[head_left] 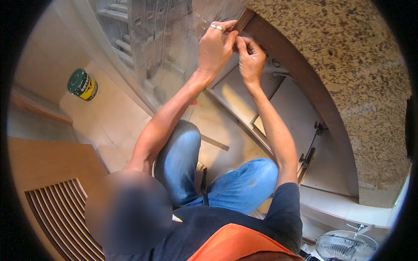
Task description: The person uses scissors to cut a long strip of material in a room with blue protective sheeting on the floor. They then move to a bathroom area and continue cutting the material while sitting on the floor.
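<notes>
Both hands meet at the far end of the dark brown curved trim (pixel 305 71) under a speckled granite countertop (pixel 348 65). My left hand (pixel 216 48), with rings on a finger, has its index finger and thumb closed at the trim's end. Right beside it, my right hand (pixel 251 61) pinches thumb and forefinger together; whatever is between them is too small to make out. Below the trim is an open cabinet (pixel 300 106) with pale inner panels, and a thin cable (pixel 283 74) shows inside near my right wrist. My knees are bent in front of it.
Translucent plastic sheeting (pixel 170 39) hangs at my left, with a ladder (pixel 123 32) behind it. A green and yellow paint bucket (pixel 82 85) stands on the floor. Metal hinges (pixel 320 128) stick out inside the cabinet. A slatted door (pixel 61 174) and a fan (pixel 346 245) are near.
</notes>
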A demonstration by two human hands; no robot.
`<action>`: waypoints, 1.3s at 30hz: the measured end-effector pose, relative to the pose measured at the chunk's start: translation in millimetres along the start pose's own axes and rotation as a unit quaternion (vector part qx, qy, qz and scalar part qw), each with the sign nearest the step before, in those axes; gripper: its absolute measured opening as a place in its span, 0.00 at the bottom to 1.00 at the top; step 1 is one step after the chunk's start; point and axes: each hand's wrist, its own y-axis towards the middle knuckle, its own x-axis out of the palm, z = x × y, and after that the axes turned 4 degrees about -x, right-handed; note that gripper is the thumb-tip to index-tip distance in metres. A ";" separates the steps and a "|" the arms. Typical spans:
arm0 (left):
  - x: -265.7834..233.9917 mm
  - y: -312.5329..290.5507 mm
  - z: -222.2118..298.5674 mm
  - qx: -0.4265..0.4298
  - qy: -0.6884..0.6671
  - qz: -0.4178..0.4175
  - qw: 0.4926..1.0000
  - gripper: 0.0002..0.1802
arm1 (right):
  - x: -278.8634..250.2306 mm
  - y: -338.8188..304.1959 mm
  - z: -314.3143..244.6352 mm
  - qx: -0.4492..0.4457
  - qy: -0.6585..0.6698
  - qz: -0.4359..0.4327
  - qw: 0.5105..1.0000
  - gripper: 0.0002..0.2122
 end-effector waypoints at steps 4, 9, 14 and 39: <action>-3.4 8.6 -1.6 0.023 0.056 -0.019 0.998 0.15 | 12.1 2.5 0.1 0.026 0.002 0.053 0.998 0.10; -7.7 15.6 -5.4 0.048 0.080 -0.047 0.994 0.16 | 16.2 5.8 -0.1 0.016 -0.002 0.116 0.993 0.11; -4.2 22.3 -0.4 0.056 0.121 -0.053 0.990 0.16 | 23.6 8.2 -2.7 0.018 -0.002 0.167 0.986 0.11; 1.6 29.9 4.6 0.065 0.123 -0.033 0.990 0.17 | 48.2 4.5 -0.5 -0.012 0.025 0.261 0.965 0.07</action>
